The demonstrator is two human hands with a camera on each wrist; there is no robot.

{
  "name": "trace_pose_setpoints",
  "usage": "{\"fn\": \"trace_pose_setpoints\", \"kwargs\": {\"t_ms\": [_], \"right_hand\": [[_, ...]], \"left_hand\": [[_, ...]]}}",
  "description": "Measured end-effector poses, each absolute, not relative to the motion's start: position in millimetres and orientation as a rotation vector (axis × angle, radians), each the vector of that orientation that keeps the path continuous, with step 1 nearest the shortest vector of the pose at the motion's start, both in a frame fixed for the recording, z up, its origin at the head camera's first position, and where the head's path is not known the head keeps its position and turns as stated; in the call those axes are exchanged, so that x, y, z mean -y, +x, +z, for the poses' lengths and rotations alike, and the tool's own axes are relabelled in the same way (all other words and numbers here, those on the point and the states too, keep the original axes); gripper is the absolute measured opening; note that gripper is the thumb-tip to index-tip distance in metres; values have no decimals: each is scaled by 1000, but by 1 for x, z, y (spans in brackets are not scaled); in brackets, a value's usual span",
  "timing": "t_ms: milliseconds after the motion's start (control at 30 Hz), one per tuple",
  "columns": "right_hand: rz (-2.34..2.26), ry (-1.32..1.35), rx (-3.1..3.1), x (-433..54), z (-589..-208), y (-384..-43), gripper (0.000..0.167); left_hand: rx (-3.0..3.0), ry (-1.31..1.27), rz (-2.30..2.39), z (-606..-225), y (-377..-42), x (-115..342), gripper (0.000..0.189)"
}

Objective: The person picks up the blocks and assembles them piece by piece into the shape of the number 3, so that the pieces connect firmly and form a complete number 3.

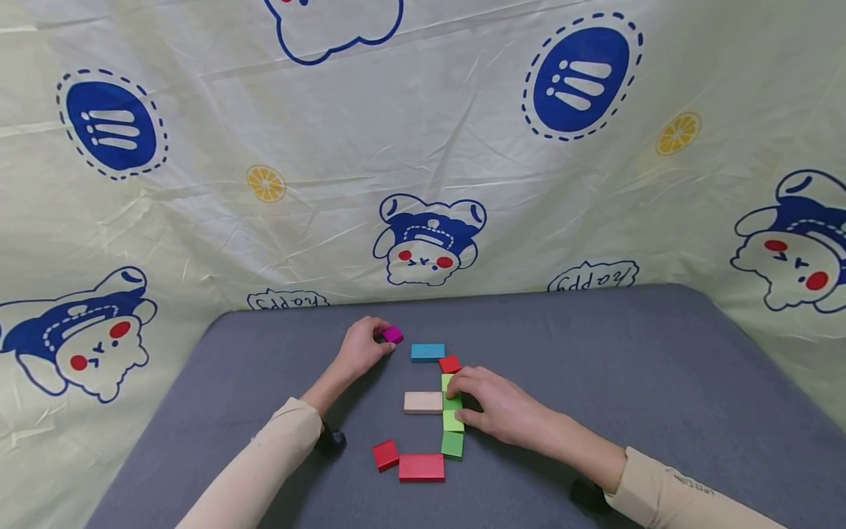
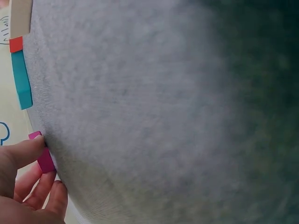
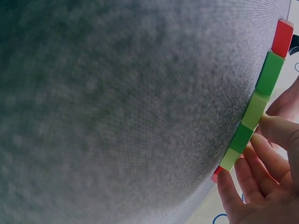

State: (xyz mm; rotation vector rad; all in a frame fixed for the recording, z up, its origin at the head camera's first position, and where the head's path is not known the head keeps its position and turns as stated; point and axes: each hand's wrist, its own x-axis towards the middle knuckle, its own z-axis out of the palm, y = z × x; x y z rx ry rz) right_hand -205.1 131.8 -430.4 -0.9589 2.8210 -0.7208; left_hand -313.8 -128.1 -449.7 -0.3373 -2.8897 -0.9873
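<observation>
My left hand (image 1: pixel 363 344) pinches a magenta block (image 1: pixel 393 334) between thumb and fingers, at the far left of the blocks; the left wrist view shows the magenta block (image 2: pixel 46 160) too. Beside a column of green and lime blocks, my right hand (image 1: pixel 500 405) touches the column with thumb and fingertips. From the right wrist, a lime block (image 3: pixel 255 110) lies at the thumb and a dark green block (image 3: pixel 241 138) at a finger. A pale wooden block (image 1: pixel 423 402) adjoins the column's left side. Above the column are a small red block (image 1: pixel 450 364) and a blue block (image 1: pixel 428 353).
At the near end lie a wide red block (image 1: pixel 421 468) and a tilted red block (image 1: pixel 386 455), below the lowest green block (image 1: pixel 452 444). Everything lies on a grey table (image 1: pixel 634 367). Behind it hangs a printed cloth (image 1: pixel 317 132).
</observation>
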Motion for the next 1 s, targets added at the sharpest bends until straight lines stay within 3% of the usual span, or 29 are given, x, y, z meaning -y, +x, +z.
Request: {"fn": "trace_pose_setpoints", "kwargs": {"t_ms": [1000], "right_hand": [[-712, -958, -2824, -132, -430, -206, 24]], "left_hand": [[2896, -380, -1114, -438, -290, 134, 28]]}}
